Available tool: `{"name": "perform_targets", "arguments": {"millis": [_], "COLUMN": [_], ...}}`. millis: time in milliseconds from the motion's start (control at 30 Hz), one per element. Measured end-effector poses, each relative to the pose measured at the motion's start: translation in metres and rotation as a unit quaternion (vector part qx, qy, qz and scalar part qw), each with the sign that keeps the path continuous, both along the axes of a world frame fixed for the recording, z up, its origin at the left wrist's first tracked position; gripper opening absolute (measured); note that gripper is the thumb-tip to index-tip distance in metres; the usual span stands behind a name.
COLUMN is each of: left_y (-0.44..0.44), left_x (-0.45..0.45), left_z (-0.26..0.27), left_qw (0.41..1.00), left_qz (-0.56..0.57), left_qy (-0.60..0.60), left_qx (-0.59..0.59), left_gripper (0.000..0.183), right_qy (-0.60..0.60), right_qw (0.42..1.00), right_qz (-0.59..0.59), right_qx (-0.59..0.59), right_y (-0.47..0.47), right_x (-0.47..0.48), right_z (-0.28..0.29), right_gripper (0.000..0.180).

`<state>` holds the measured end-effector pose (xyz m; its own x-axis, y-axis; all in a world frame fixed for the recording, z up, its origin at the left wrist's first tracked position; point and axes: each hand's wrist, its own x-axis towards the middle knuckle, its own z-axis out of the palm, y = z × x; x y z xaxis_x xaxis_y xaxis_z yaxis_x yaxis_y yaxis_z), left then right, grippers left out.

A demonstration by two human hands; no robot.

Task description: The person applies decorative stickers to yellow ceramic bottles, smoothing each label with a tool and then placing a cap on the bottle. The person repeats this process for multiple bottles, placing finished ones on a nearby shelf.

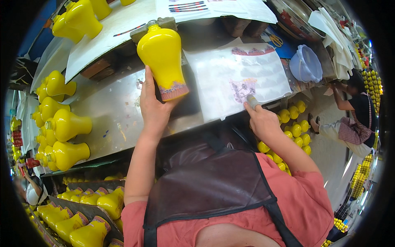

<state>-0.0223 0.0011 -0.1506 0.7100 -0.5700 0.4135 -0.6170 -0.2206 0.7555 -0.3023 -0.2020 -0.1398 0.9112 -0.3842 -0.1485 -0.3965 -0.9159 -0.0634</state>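
Note:
My left hand (155, 103) grips a glossy yellow ceramic bottle (160, 49) near its narrow lower end. The bottle's mouth points away from me, beside a stone-like block (140, 34). A pink and purple patterned band (173, 90) runs round its base. My right hand (264, 122) is at a floral decal (242, 89), which lies on a wet-looking white sheet (213, 106). Something greyish (253, 101) is at the fingertip; whether it is a finger cover or a small held piece is unclear. A strip of red patterned decals (253, 50) lies at the sheet's far edge.
Several yellow bottles (72, 123) stand on the metal table (108, 102) at left. Racks of banded bottles (89, 231) sit below. A lilac bucket (305, 64) and yellow-handled scissors (275, 40) are at right. Beyond them a person in a checked apron (355, 129) works.

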Motion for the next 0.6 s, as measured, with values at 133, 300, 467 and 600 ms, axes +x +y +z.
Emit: {"name": "perform_targets", "arguments": {"millis": [133, 300, 467, 600], "left_y": [-0.001, 0.001, 0.003, 0.003], "left_x": [0.000, 0.001, -0.001, 0.000], "left_z": [0.002, 0.003, 0.003, 0.002], "left_qw": [1.000, 1.000, 1.000, 1.000], "left_qz": [0.004, 0.004, 0.008, 0.009], "left_qy": [-0.027, -0.026, -0.014, -0.009], "left_qx": [-0.002, -0.010, -0.001, 0.011], "left_gripper": [0.112, 0.110, 0.108, 0.108], "right_qy": [-0.057, 0.010, -0.086, -0.143], "right_qw": [0.998, 0.998, 0.992, 0.975], "right_qz": [-0.009, -0.066, -0.028, 0.039], "right_qx": [0.007, -0.017, -0.085, -0.166], "right_y": [0.007, 0.011, 0.009, -0.006], "right_x": [0.012, 0.041, 0.008, -0.018], "right_z": [-0.004, -0.012, -0.026, -0.038], "right_gripper": [0.072, 0.091, 0.068, 0.038]}}
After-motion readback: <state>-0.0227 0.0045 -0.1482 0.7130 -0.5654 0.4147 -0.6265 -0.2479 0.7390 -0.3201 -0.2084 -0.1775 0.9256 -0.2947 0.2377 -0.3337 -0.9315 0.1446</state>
